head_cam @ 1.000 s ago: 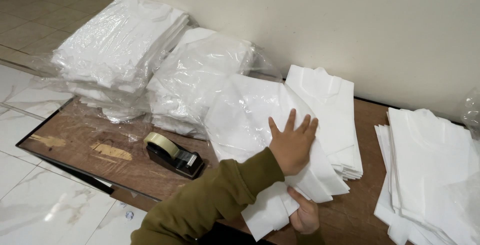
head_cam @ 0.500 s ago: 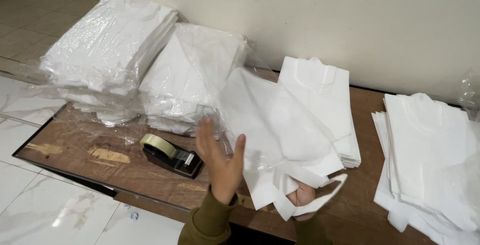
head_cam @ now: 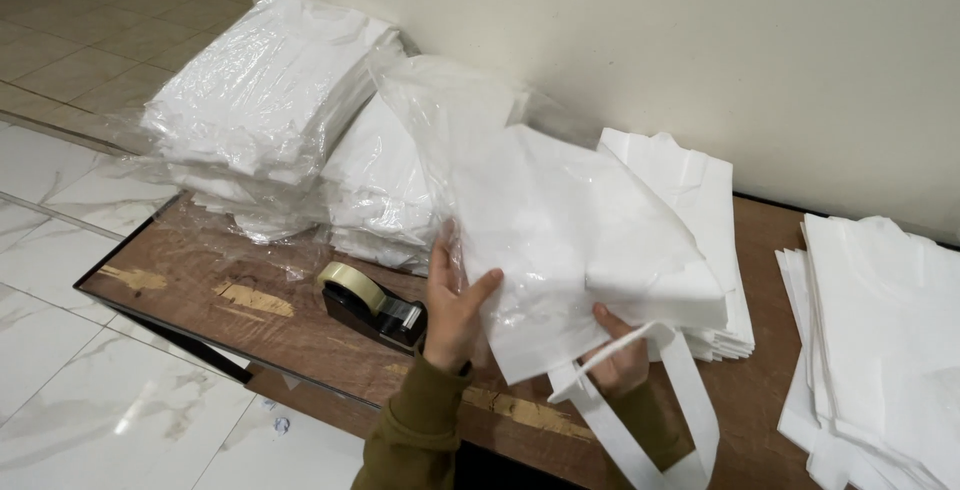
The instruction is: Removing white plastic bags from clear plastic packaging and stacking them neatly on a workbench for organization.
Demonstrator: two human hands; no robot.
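Both hands are working on a white non-woven fabric bag with long strap handles (head_cam: 580,250), held just right of the black tape dispenser with its clear roll (head_cam: 368,302) and above the brown wooden table (head_cam: 190,280). Left hand (head_cam: 455,310) is curling its fingers round the clear plastic sleeve (head_cam: 450,140) at the bag's edge; right hand (head_cam: 620,355) is pinching the bag's lower edge. Judging by this, sleeving is under way, so steady alignment matters. Farther right of the dispenser, a flat white bag stack (head_cam: 700,200) is lying.
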